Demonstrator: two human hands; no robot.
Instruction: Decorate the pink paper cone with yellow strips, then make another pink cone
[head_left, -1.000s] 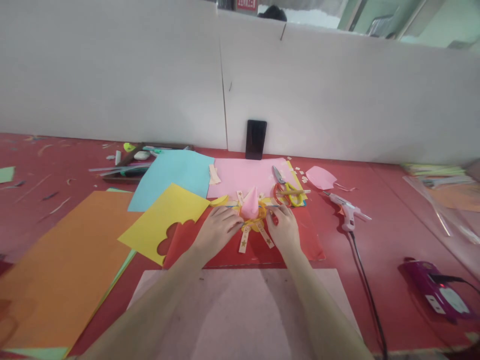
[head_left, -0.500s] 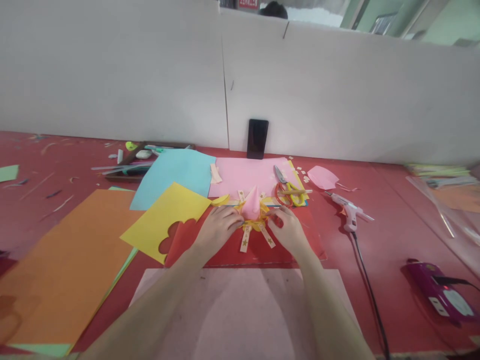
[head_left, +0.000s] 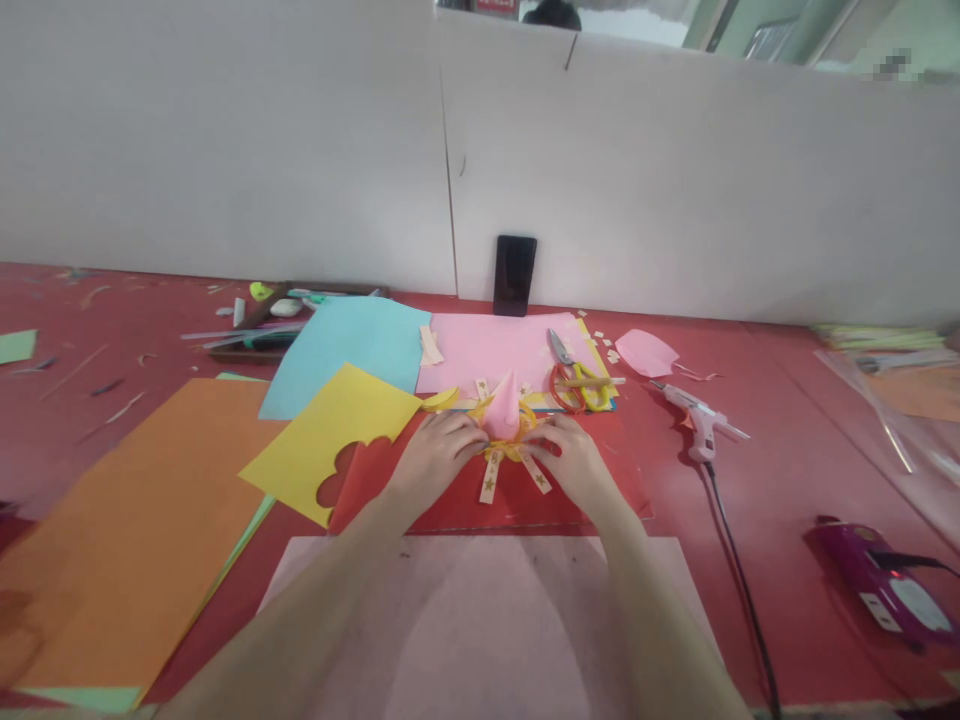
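A small paper craft (head_left: pixel 505 412) stands on a red sheet (head_left: pixel 450 500): a pink cone on a yellow ring, with star-printed paper strips fanning out below. My left hand (head_left: pixel 435 455) presses its fingertips against the craft's left side. My right hand (head_left: pixel 566 455) does the same on the right side, fingers curled in at the yellow ring. Both hands pinch the craft between them.
Yellow (head_left: pixel 330 440), blue (head_left: pixel 345 350), pink (head_left: pixel 495 350) and orange (head_left: pixel 127 520) sheets lie around. Scissors (head_left: pixel 574 375) lie behind the craft, a glue gun (head_left: pixel 697 420) with its cord to the right, a purple device (head_left: pixel 877 585) far right. A black phone (head_left: pixel 514 275) leans on the white partition.
My right hand's fingers have drawn in closer to the craft's right side. The left hand stays where it was.
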